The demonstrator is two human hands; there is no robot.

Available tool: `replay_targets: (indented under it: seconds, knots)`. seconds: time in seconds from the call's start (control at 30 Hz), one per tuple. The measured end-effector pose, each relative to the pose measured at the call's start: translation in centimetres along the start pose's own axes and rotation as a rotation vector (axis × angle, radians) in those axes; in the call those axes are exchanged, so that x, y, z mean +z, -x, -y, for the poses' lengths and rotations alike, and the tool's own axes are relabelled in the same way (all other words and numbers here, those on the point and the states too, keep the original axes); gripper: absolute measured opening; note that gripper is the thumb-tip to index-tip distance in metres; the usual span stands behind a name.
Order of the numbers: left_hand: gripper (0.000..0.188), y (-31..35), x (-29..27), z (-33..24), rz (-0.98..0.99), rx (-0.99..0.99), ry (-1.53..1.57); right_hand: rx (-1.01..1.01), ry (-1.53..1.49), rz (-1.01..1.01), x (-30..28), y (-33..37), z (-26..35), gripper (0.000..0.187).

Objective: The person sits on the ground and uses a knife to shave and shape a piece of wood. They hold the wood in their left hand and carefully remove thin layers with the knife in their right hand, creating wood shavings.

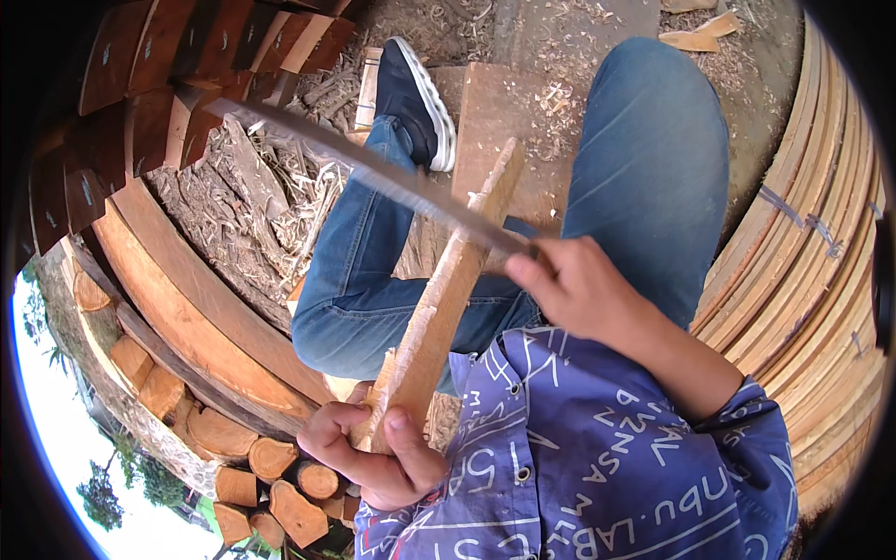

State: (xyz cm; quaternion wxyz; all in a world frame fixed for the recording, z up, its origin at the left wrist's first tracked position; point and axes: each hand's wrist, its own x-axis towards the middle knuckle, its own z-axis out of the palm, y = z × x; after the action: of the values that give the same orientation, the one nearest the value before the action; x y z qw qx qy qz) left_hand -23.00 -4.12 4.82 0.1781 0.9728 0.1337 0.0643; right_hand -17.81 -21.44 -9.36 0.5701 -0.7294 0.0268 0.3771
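My left hand (373, 457) is closed around the near end of a roughly squared wooden stick (439, 313). The stick slants away from me, and its upper edge is pale and freshly cut, with ragged splinters. My right hand (579, 287) grips a machete (373, 175), whose handle is hidden inside my fingers. Its long grey blade, slightly blurred, crosses the stick near the far end and points up to the left. Under that far end lies a flat wooden board (495, 103); whether the two touch I cannot tell.
My bent legs in jeans (644, 159) frame the stick. Stacked dark wood pieces (149, 131) stand at upper left, above a long plank (201, 289) and cut logs (271, 459). Bundled slats (803, 243) curve along the right. Shavings (560, 96) litter the ground.
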Motion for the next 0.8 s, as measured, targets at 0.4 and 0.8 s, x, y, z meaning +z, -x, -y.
replay_targets:
  seconds: [0.4, 0.8]
  knots:
    - [0.033, -1.0, 1.6, -0.9, -0.198, -0.010, 0.077, -0.229, -0.212, 0.222, -0.1, 0.7, 4.7, 0.045]
    - [0.029, -0.9, 0.2, 0.0, -0.017, -0.071, 0.080, -0.230, -0.185, 0.164, 1.6, 1.0, 4.2, 0.041]
